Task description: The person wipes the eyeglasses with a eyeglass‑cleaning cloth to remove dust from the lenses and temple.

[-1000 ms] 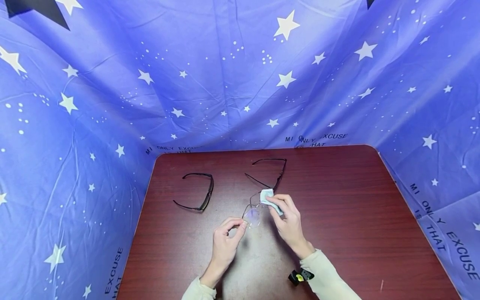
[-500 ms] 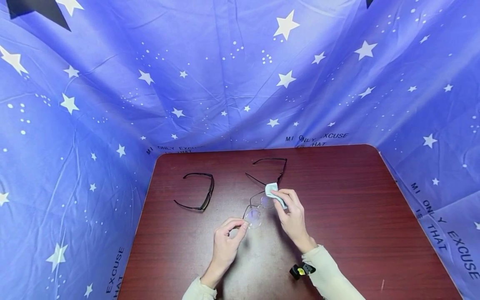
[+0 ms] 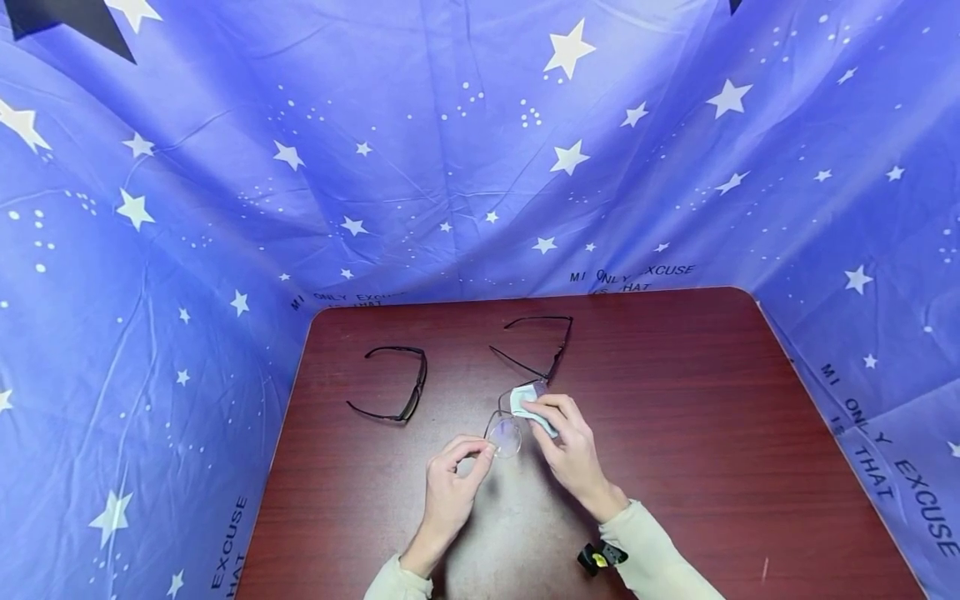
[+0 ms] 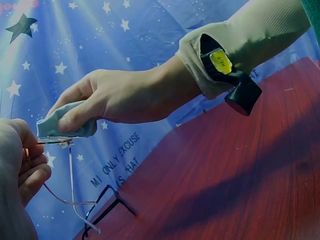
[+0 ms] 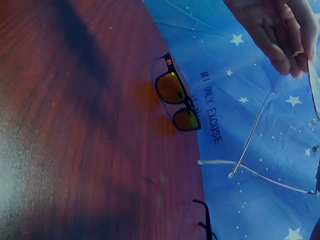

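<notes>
Thin metal is seen in the glasses (image 3: 506, 437) held by the left hand (image 3: 452, 483); soft, matt cloth (image 3: 522, 401) is pinched by the right hand (image 3: 573, 446). Beyond the left hand, sunglasses (image 5: 176, 94) are framed in smooth plastic. Below both, the table (image 3: 697, 417) is finished in glossy wood grain; beyond, the backdrop (image 3: 420, 183) is creased fabric.

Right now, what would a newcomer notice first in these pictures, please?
Probably the blue star-printed fabric behind and beside the reddish-brown table would strike first. Below the middle of the head view, the left hand holds thin-rimmed glasses, and the right hand holds a pale cloth against them. Beyond the hands, black sunglasses lie to the left, and another black-framed pair lies just past the cloth.
</notes>
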`<state>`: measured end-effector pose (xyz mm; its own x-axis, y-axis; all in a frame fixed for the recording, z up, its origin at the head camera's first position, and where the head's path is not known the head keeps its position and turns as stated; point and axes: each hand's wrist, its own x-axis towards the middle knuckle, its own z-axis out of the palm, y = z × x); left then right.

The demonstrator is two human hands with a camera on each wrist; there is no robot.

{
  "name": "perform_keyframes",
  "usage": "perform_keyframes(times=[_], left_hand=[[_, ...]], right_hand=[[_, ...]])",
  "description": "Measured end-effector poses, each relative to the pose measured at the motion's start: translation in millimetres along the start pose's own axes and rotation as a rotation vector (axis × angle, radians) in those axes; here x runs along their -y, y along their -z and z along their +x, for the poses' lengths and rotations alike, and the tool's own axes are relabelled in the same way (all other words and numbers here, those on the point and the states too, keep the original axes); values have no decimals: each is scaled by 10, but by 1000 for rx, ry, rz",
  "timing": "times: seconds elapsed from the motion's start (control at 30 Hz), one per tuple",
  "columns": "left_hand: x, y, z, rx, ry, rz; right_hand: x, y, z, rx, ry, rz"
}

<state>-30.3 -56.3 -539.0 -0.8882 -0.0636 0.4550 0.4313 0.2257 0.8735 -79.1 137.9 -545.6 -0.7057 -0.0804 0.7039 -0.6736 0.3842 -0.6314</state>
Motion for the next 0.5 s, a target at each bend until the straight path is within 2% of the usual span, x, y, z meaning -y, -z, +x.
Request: perform_keyframes(times=[0.1,0.3,0.5], left_hand=[[-8,4,0,10,-6,3],[-28,6,1,24,-22,-8],[-13,-8,-7,24,-46,2]], right_hand=[[-18,7,27,-25,7,-19],[-139,59,148,-110,-59,-54],[-124,71,155,-119,-76,-39]])
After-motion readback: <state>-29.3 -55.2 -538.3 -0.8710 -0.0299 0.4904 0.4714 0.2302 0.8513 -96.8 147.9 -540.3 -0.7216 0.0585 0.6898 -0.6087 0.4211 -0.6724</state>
